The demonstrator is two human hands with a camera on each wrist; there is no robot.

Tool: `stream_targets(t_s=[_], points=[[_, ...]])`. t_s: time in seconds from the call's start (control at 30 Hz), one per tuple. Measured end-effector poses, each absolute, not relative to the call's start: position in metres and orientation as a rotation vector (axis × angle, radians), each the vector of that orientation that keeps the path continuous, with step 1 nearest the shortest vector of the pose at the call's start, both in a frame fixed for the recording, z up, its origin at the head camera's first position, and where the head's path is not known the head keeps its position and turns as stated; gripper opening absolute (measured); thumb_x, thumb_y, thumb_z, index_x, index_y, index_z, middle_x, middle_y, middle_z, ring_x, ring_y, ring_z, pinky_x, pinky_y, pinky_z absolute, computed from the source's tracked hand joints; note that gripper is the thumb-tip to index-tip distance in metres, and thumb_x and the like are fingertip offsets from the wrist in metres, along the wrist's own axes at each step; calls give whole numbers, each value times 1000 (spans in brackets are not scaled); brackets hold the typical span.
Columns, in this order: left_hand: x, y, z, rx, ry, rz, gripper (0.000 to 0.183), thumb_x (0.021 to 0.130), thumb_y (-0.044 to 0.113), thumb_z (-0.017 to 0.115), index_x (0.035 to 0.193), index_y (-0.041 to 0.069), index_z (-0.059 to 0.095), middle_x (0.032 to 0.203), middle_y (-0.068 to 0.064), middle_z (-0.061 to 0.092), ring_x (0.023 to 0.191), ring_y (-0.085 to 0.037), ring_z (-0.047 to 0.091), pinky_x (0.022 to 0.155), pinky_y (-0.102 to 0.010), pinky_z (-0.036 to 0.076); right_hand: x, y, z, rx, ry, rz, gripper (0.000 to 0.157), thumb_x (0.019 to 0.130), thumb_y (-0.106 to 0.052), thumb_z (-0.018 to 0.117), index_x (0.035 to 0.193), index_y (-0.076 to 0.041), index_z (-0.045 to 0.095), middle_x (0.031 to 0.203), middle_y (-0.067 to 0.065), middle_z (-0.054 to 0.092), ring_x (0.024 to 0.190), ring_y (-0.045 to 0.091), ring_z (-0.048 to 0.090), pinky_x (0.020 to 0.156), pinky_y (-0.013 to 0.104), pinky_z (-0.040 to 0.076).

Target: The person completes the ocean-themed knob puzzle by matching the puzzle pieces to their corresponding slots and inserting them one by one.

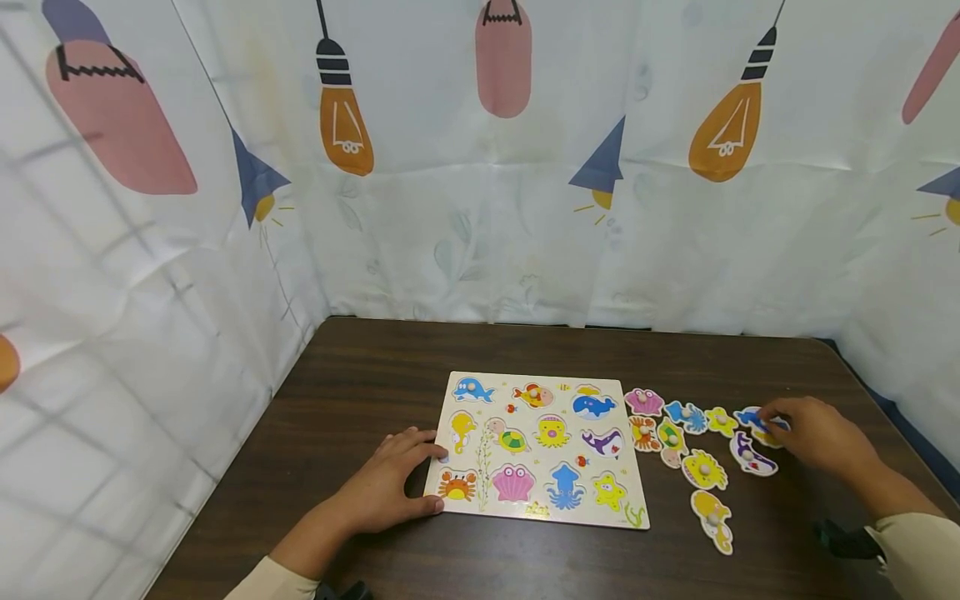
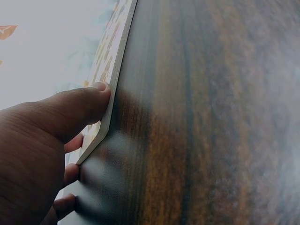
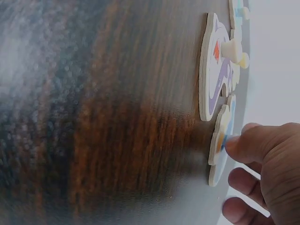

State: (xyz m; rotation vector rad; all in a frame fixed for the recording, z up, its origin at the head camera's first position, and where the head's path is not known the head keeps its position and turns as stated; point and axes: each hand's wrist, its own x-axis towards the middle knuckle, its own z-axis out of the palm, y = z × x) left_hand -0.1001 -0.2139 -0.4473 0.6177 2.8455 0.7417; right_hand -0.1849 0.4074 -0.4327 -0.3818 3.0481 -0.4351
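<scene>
Blue-and-yellow puzzle piece (image 1: 749, 417) is at the right end of the loose pieces (image 1: 703, 470) on the table (image 1: 375, 358), just beside the purple whale piece (image 1: 752, 457); the right hand (image 1: 821, 437) has it in what looks like a thumb-and-finger pinch; can't tell from where I'm standing whether it's lifted at all, tbh. I'd guess it's light, stiff, thin wood, a bit slick on the printed face and hard to break; pinching a peg should beat scrabbling at the edges, assuming it has one like its neighbours, since the fingers cover that spot. Left hand (image 1: 378, 492) isn't clenched; its fingers are loosely spread around the near left corner of the board (image 1: 537, 457), touching it. Funny how the views differ: the head one gives the whole layout but flattens everything; the right wrist one catches pieces side-on, so you get their thickness and the pale peg (image 3: 232, 49) sticking out of the purple one; the left wrist one shows the board's thin edge under the thumb, though its printed pictures are too slanted to read.
</scene>
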Motion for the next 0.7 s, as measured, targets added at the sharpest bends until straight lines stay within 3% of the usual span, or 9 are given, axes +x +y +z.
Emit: stream_targets(t_s=[0.37,0.7], points=[[-101,-214,-449,612,2856,721,62,82,50,82,133,24,61,153,-7,46,148,-40,31,120,-64,17,-182,406,-431,-197,3025,-435,24,93,-20,75,102,1,69,86,7,67,70,21,56,56,43,52],[-102,-214,-448,612,2848,729,62,82,50,82,134,23,61,153,-8,46,148,-41,30,120,-64,17,-182,410,-435,-227,3025,-466,22,89,-15,77,104,0,72,89,8,66,76,25,56,61,48,53]])
